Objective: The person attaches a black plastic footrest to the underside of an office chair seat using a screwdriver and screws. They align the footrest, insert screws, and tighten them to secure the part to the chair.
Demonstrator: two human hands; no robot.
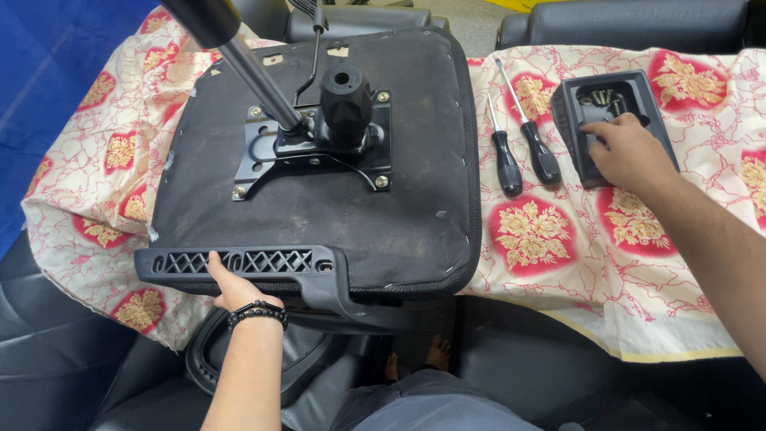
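Head view: left hand (233, 289) grips the armrest (239, 263) at the near edge of the upturned seat (335, 215), while right hand (626, 152) reaches curled into the tray (656, 120) of screws (602, 98); fastening stage, apparently, calling next for a screw and screwdriver (531, 132).

We grip the armrest (239, 262) under the upturned seat (319, 215) with our left hand (235, 289), while our right hand (630, 152) reaches into the screw tray (570, 104) beside two screwdrivers (523, 152).
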